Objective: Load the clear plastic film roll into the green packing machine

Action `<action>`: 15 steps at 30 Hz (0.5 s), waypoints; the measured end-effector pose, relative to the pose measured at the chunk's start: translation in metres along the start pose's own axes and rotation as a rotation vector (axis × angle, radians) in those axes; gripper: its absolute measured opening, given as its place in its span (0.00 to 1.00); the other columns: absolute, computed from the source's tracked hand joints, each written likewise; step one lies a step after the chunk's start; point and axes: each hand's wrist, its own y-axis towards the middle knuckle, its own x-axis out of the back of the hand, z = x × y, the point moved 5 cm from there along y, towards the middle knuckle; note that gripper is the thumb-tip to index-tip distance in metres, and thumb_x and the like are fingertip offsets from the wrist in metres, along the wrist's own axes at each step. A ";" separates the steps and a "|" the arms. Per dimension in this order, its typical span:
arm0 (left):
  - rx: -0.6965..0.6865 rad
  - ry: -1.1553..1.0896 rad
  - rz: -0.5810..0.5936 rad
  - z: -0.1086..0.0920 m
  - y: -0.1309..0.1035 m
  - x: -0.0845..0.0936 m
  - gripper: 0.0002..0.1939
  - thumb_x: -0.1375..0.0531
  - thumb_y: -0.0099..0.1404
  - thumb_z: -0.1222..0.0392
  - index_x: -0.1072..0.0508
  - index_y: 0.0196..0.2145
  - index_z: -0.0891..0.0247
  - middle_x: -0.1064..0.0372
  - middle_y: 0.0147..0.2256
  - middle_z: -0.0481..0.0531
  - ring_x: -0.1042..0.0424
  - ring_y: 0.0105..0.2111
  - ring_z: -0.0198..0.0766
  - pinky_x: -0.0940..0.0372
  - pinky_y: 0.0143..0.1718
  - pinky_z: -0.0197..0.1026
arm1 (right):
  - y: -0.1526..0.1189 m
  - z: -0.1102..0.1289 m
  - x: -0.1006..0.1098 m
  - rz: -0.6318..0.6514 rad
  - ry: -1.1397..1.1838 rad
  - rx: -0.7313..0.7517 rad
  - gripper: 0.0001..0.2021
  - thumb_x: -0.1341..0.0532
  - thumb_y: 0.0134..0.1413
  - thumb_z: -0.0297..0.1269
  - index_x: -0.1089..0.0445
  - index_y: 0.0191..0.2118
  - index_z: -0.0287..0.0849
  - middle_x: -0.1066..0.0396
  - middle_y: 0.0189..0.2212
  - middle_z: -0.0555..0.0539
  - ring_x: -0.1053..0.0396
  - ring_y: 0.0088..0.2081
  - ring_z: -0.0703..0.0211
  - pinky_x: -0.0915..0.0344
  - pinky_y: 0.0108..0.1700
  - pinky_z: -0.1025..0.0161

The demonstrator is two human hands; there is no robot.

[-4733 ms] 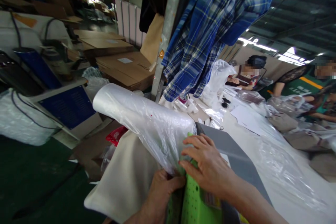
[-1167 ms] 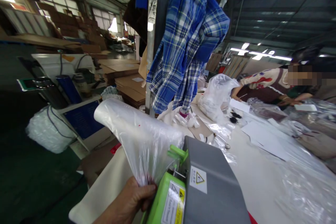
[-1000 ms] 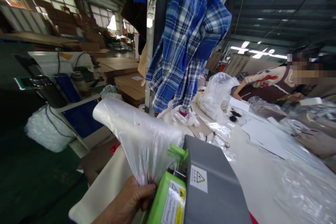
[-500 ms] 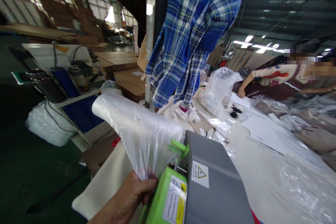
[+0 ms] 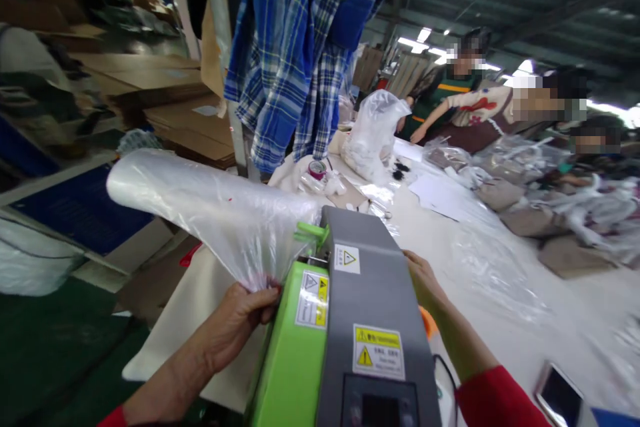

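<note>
Plastic bag [image 5: 210, 210] sticks out to the left of the grey and green machine [image 5: 345, 333], and that is the thing to look at. Its bunched neck is pinched in the left hand [image 5: 240, 313], right beside the green front of the machine. From that grip the bag runs up and away to the left, long and puffy, with its far end hanging in the air past the edge of the tabletop [image 5: 500, 293]. The neck end points toward the small green lever [image 5: 311, 235] at the machine's near left corner and comes close to it.

The left hand is the nearer one to the bag and is clenched on it. The right hand [image 5: 425, 280] lies on the other side of the machine, against its grey wall. Its fingers are hidden behind the machine, so whether that grip is closed on anything cannot be told. A bit of something orange [image 5: 425, 322] shows just under that wrist.

The tabletop is white and wide. A phone [image 5: 559, 397] lies near the right arm. Farther along there are clear plastic sheets [image 5: 490, 267], white papers [image 5: 440, 190], a tape roll [image 5: 317, 169] and a full clear bag [image 5: 373, 137]. A blue checked shirt [image 5: 300, 47] hangs from a pole above. Other people work at the far end. Flat cardboard [image 5: 185, 120] is stacked to the left.
</note>
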 end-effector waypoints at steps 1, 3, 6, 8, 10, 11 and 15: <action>0.002 0.010 0.018 0.000 0.000 0.000 0.13 0.32 0.43 0.58 0.29 0.25 0.67 0.38 0.19 0.45 0.46 0.18 0.25 0.52 0.20 0.30 | -0.015 -0.002 0.010 -0.006 0.017 -0.040 0.20 0.44 0.54 0.51 0.30 0.39 0.37 0.27 0.34 0.45 0.29 0.36 0.57 0.32 0.41 0.56; 0.006 0.039 0.050 -0.002 0.000 0.001 0.13 0.32 0.44 0.57 0.29 0.25 0.67 0.40 0.18 0.43 0.46 0.18 0.25 0.51 0.20 0.30 | -0.052 0.000 0.025 -0.024 0.052 -0.100 0.22 0.43 0.51 0.53 0.30 0.40 0.38 0.26 0.35 0.43 0.29 0.40 0.54 0.33 0.44 0.56; 0.029 0.087 0.086 -0.003 -0.001 0.001 0.13 0.33 0.45 0.56 0.30 0.25 0.66 0.42 0.16 0.42 0.47 0.18 0.26 0.51 0.20 0.30 | -0.114 0.011 0.031 -0.063 0.077 -0.148 0.20 0.44 0.52 0.53 0.30 0.42 0.42 0.27 0.41 0.44 0.31 0.45 0.52 0.37 0.51 0.54; 0.038 0.107 0.112 -0.003 -0.001 0.001 0.14 0.33 0.45 0.55 0.30 0.25 0.66 0.42 0.16 0.42 0.47 0.18 0.26 0.51 0.20 0.31 | -0.153 0.017 0.027 -0.123 0.084 -0.200 0.21 0.45 0.52 0.54 0.30 0.42 0.44 0.27 0.43 0.45 0.33 0.47 0.51 0.40 0.54 0.53; 0.043 0.110 0.125 -0.003 0.000 0.003 0.15 0.32 0.44 0.54 0.31 0.24 0.66 0.41 0.16 0.42 0.47 0.18 0.26 0.51 0.20 0.31 | -0.186 0.021 0.018 -0.208 0.105 -0.257 0.23 0.45 0.50 0.57 0.30 0.43 0.44 0.28 0.44 0.44 0.34 0.49 0.50 0.41 0.56 0.52; 0.046 0.103 0.127 -0.002 0.000 0.003 0.16 0.32 0.43 0.54 0.31 0.24 0.66 0.41 0.17 0.41 0.47 0.18 0.26 0.51 0.20 0.31 | -0.200 0.023 0.012 -0.251 0.114 -0.279 0.24 0.45 0.50 0.58 0.30 0.43 0.45 0.28 0.45 0.44 0.34 0.50 0.49 0.41 0.56 0.52; 0.077 0.076 0.127 -0.001 0.002 0.005 0.18 0.31 0.39 0.55 0.30 0.25 0.66 0.39 0.18 0.42 0.46 0.18 0.26 0.49 0.21 0.32 | -0.237 0.035 -0.009 -0.434 0.094 -0.321 0.25 0.46 0.50 0.59 0.32 0.47 0.48 0.32 0.50 0.47 0.40 0.55 0.49 0.46 0.60 0.52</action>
